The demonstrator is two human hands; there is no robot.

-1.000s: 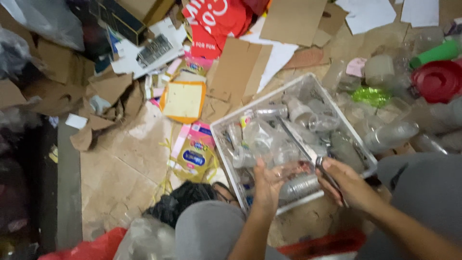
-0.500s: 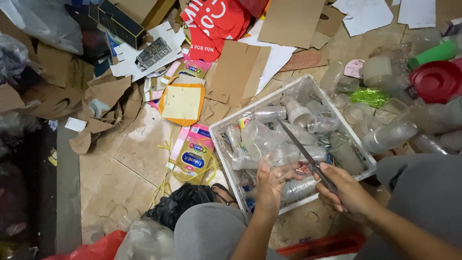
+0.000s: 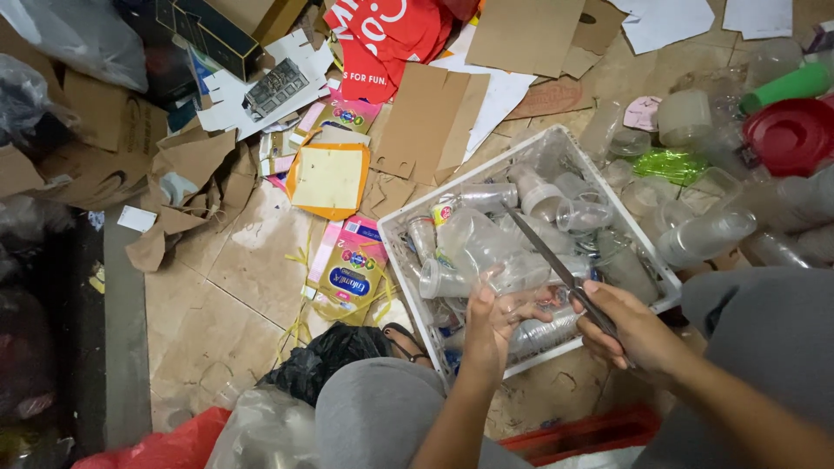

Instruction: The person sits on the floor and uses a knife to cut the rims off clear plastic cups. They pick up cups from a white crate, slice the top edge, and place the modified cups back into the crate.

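Over the white crate [image 3: 660,280] of clear bottles, the left hand [image 3: 493,320] gripped a clear bottle [image 3: 512,274]; beside it, the right hand [image 3: 632,330] clasped a knife [image 3: 556,265].

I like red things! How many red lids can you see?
1. The red lid lies at the far right, beyond the white basket, among clear cups. Others may be hidden under the clutter.

Yellow-pink flattened carton [image 3: 347,271] on floor; red printed sign [image 3: 387,39] at top.
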